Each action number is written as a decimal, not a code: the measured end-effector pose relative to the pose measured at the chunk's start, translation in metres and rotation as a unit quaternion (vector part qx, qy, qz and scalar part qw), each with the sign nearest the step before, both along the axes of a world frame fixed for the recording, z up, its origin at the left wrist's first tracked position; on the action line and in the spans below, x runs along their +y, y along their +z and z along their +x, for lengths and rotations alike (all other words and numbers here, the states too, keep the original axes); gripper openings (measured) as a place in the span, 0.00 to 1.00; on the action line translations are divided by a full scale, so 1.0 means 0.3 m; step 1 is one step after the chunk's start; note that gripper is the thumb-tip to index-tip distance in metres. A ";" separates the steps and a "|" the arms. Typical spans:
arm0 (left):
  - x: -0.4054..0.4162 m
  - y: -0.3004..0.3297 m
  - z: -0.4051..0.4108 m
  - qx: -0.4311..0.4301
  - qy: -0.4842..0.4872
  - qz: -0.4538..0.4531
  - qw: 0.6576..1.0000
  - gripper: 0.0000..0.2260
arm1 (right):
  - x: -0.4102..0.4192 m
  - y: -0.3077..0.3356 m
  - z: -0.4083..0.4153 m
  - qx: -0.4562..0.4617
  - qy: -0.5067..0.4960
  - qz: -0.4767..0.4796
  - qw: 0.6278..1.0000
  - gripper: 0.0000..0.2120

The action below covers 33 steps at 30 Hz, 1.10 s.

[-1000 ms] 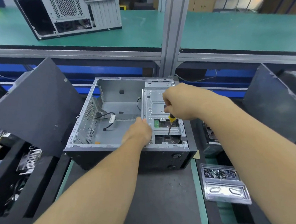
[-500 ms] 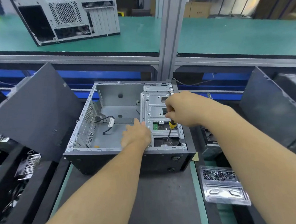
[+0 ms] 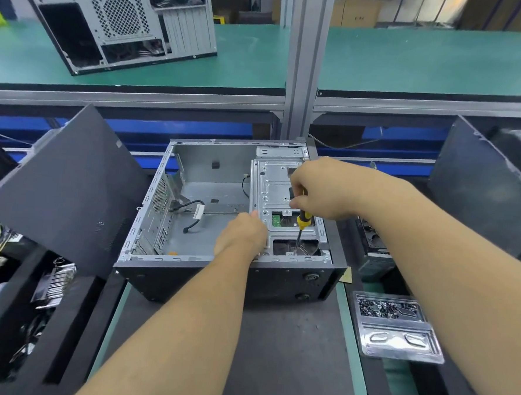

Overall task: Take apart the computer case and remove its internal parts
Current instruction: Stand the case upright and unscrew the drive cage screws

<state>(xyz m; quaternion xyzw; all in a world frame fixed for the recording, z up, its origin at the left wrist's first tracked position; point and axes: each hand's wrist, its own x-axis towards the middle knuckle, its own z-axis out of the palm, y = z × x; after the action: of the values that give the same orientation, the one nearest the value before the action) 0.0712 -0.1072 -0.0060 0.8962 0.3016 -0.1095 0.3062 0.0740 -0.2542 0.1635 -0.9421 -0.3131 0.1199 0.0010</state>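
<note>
Lying open-side up at the frame's centre, the computer case (image 3: 230, 226) is seen on the dark mat (image 3: 274, 351), unmoved since the earlier frames. The screwdriver (image 3: 300, 230) has been tilted and lowered since 1.0 s ago, its tip now at the drive cage's (image 3: 278, 186) near edge. It is gripped by the curled right hand (image 3: 317, 188). The left hand (image 3: 240, 235) is kept against the cage's left edge; its grip cannot be told. A screw tray (image 3: 397, 331) sits lower right, and 1 second case (image 3: 123, 24) upper left.
</note>
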 end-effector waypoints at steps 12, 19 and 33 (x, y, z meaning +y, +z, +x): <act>0.002 -0.009 -0.004 -0.019 0.005 0.000 1.000 0.22 | -0.016 -0.026 0.006 0.007 -0.024 0.082 0.996 0.13; 0.009 -0.017 0.004 -0.025 -0.034 -0.018 0.999 0.15 | -0.019 -0.026 0.005 -0.056 -0.046 0.141 0.987 0.08; 0.012 -0.041 0.022 -0.041 -0.029 -0.016 0.999 0.10 | -0.007 -0.039 0.012 -0.055 -0.043 0.166 0.984 0.12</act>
<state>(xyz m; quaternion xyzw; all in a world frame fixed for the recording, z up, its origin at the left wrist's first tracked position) 0.0779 -0.1037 -0.0183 0.9036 0.2605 -0.0864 0.3290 0.0777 -0.2563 0.1518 -0.9465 -0.2879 0.0143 0.1454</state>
